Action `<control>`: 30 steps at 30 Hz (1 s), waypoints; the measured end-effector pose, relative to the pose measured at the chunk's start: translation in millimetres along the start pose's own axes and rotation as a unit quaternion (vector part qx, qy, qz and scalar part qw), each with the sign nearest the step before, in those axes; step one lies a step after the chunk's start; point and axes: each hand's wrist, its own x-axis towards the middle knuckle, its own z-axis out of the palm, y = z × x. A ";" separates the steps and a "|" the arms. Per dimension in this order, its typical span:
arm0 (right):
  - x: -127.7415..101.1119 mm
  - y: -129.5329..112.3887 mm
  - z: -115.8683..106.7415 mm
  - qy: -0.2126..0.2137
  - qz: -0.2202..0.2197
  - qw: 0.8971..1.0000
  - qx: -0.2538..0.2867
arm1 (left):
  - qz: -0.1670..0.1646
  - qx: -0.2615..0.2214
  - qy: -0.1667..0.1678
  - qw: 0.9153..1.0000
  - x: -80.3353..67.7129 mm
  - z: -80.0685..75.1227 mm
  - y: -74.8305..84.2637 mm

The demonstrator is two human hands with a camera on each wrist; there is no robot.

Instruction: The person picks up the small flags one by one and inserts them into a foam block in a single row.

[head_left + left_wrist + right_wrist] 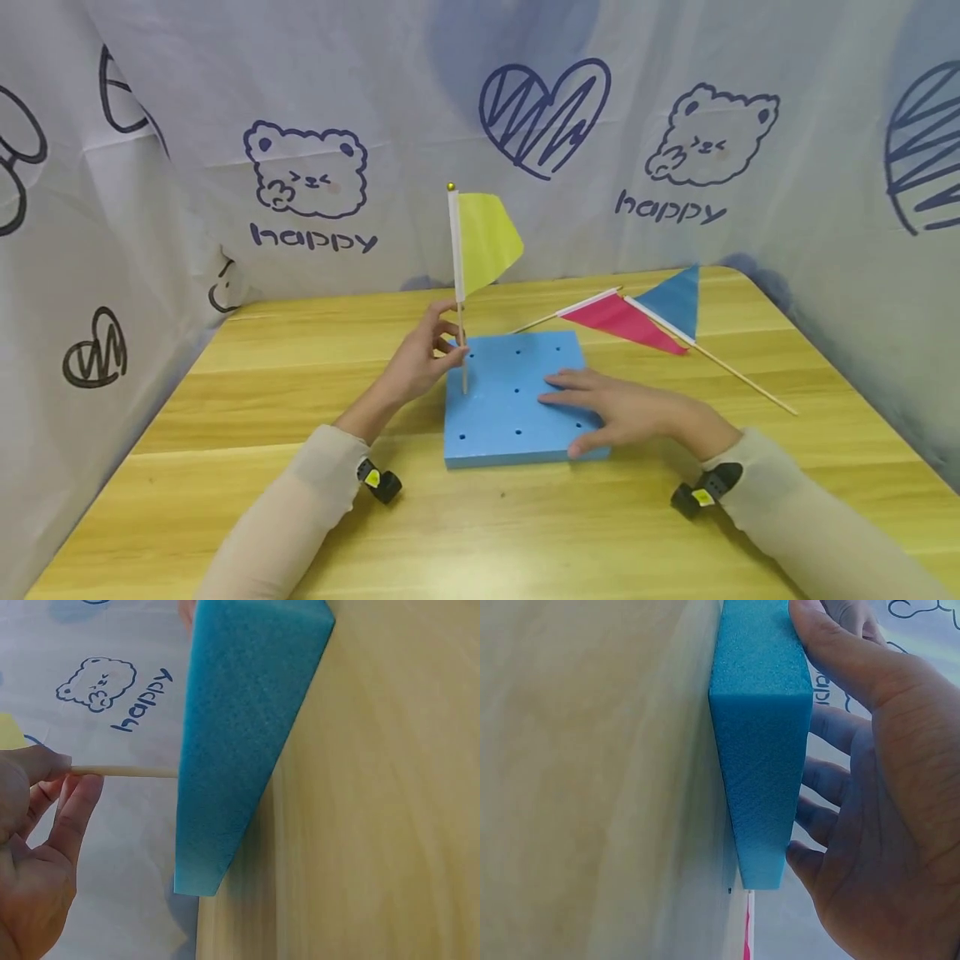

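Fingers of the left hand [420, 362] are pinching the stick of the yellow flag [483, 237], which is standing in a hole at the left side of the blue foam block [517, 400]. The right hand [630, 412] is lying flat on the block, fingers spread. The thin stick could be bending or snapping if pushed crooked. Other holes are holding nothing; a red flag [618, 321] and blue flag [675, 300] are lying on the tabletop [300, 400] at the far right.

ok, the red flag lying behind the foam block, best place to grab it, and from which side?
Grip the bare wooden stick of the red flag at its left end, coming from above. It lies flat on the table, that end pokes free past the blue foam block, while its cloth end is crossed by the blue flag. The left hand holds the yellow flag, and the right hand is closer.
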 end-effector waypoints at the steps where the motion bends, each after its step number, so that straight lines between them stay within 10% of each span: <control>1: 0.3 0.0 0.2 -0.001 0.000 1.000 0.000 | 0.002 -0.001 -0.001 1.000 -0.2 0.5 -0.7; 30: 1.1 1.3 3.4 0.000 -0.002 1.000 -0.001 | 0.009 -0.040 0.054 0.998 -15.1 -0.1 -1.0</control>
